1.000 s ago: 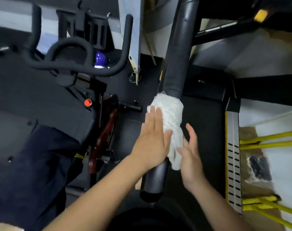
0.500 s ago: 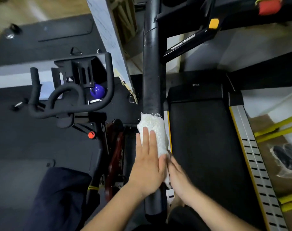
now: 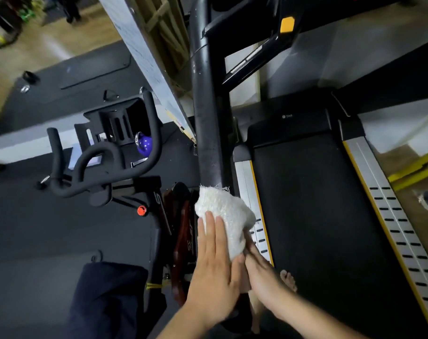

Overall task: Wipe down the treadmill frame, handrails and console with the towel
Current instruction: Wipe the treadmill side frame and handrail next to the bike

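Nearest, the left grip lies flat with straight fingers, pressing the towel onto the handrail. The right grip meets the towel's lower right edge, its fingertips tucked out of sight (whether it pinches, I cannot tell). The towel wraps the rail just ahead of both grips. This looks like the handrail step, with bare black tube beyond the towel. The next move calls for a firm slide forward toward the console, far ahead.

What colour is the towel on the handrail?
The towel is white; the head view shows it best.
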